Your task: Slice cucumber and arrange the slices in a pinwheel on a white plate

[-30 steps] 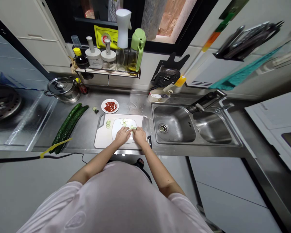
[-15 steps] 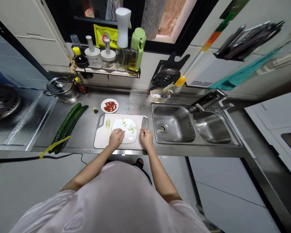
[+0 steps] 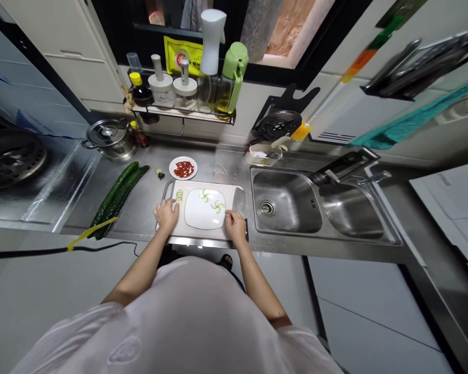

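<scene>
A white square plate [image 3: 205,215] lies on the pale cutting board [image 3: 181,228], bearing two pinwheels of thin green-edged slices [image 3: 217,206]. Left of the plate is a short row of overlapping cucumber slices [image 3: 179,196]. My left hand [image 3: 166,214] is over the board's left part, just below that row, with its fingers apart and nothing visible in them. At the plate's right edge, my right hand [image 3: 236,224] has its fingers drawn together; what they hold, if anything, is too small to tell. A knife blade [image 3: 239,198] lies on the board's right side, partly hidden by this hand.
Two long cucumbers [image 3: 119,197] lie left of the board. Behind it stand a round plate of red pieces [image 3: 183,168] and small cucumber scraps [image 3: 159,173]. A lidded steel pot [image 3: 111,140] is at the back left, and a double sink [image 3: 286,202] is on the right.
My left hand has moved left, off the plate, to near the row of slices. My right hand remains by the plate's right edge. The whole view has shifted slightly.
</scene>
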Tool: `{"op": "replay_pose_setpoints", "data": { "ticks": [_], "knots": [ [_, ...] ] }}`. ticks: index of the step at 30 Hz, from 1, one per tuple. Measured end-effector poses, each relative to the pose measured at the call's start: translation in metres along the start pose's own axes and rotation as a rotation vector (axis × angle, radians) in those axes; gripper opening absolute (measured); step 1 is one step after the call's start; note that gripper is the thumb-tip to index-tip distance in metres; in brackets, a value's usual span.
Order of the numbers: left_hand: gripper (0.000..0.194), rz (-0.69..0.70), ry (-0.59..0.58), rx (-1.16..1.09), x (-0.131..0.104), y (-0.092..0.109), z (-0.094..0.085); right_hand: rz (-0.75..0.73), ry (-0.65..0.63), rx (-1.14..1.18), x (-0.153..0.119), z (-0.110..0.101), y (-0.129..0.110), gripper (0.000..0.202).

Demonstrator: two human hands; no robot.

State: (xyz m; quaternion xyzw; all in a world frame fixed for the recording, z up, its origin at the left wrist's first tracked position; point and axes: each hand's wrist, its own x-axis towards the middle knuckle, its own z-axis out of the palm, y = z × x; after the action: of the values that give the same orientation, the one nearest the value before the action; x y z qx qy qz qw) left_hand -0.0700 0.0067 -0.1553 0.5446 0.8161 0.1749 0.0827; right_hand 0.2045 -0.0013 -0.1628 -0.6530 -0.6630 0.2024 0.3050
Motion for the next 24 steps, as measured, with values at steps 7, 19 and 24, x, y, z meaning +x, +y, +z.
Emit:
{"op": "replay_pose_setpoints", "data": {
  "ticks": [7, 19, 24],
  "knots": [
    [0.031, -0.067, -0.038, 0.024, 0.008, 0.007, 0.003, -0.015, -0.020, 0.009, 0.000, 0.000, -0.002, 0.032],
    [0.018, -0.138, 0.000, -0.178, 0.015, 0.012, 0.007, -0.008, -0.031, 0.014, -0.006, -0.002, -0.004, 0.034],
    [0.018, -0.183, -0.056, -0.439, 0.023, 0.011, 0.008, -0.023, -0.011, 0.036, 0.000, -0.005, -0.010, 0.033]
  ]
}}
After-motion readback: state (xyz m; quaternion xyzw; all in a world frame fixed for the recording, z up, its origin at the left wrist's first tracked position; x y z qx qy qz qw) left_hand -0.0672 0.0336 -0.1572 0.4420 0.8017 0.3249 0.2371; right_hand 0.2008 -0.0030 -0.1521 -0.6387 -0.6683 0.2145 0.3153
